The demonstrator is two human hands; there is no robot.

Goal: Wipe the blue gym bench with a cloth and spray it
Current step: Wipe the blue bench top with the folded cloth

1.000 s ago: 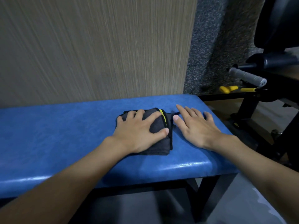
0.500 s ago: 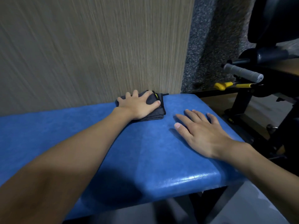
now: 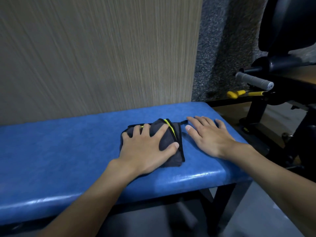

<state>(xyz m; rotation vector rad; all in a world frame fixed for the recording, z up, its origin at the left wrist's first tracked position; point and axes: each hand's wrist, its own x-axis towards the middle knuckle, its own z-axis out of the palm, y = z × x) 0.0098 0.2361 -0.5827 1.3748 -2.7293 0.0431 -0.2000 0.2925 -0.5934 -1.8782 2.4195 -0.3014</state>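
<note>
The blue padded gym bench (image 3: 68,151) runs across the view, with its right end near the middle right. A folded dark grey cloth (image 3: 169,144) with a yellow stripe and black edging lies on the bench top toward that end. My left hand (image 3: 145,151) presses flat on the cloth, fingers spread over it and thumb along its right side. Just right of the cloth, my right hand (image 3: 210,137) rests palm down on the bare bench surface with straight fingers. No spray bottle is in view.
A beige textured wall panel (image 3: 102,57) stands directly behind the bench. To the right is a black exercise machine (image 3: 282,48) with a grey handle grip (image 3: 253,81) and a yellow-tipped pin (image 3: 234,94). Black bench legs (image 3: 220,206) stand on grey floor below.
My left hand has pulled the cloth back from the wall edge toward the bench's middle and front. The right hand has stayed flat at the bench's right end.
</note>
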